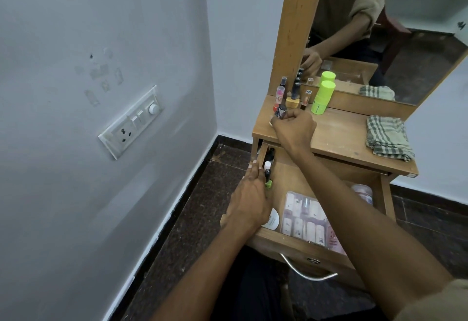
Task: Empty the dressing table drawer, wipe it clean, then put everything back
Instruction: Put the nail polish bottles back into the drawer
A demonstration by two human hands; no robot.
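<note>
While we empty the drawer [298,176], our right hand [295,128] pinches a small dark bottle [281,111] upright on the table [336,136], beside the green tube [323,96], grouping the cosmetics. Our left hand [249,199], fingers curled, reaches the drawer's left wall for more bottles [268,169]; its grip is unclear.

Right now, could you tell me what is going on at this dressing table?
A person is emptying the open drawer onto the tabletop. The right hand sets a small dark bottle beside the cosmetics already standing by the mirror. The left hand grips the drawer's left wall. A clear pouch of bottles and other items remain inside; the checked cloth lies unused.
</note>
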